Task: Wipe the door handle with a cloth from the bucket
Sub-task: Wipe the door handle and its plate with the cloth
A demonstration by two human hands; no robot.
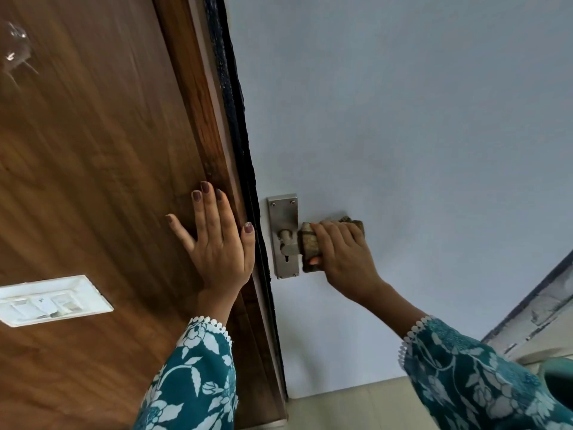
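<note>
A steel door handle (288, 243) on a long metal backplate (282, 209) sits on the pale blue door (403, 119). My right hand (341, 252) grips a brownish cloth (308, 246) wrapped around the handle's lever, which is mostly hidden under it. The keyhole shows just below the handle's stem. My left hand (217, 237) lies flat, fingers spread, on the brown wooden frame panel (93, 181) left of the door's edge. It holds nothing. Both arms wear teal floral sleeves.
A white switch plate (52, 301) is set in the wooden panel at lower left. A dark strip (235, 119) runs along the door's edge. Part of a teal bucket rim (558, 372) shows at the lower right, above beige floor tiles (356, 408).
</note>
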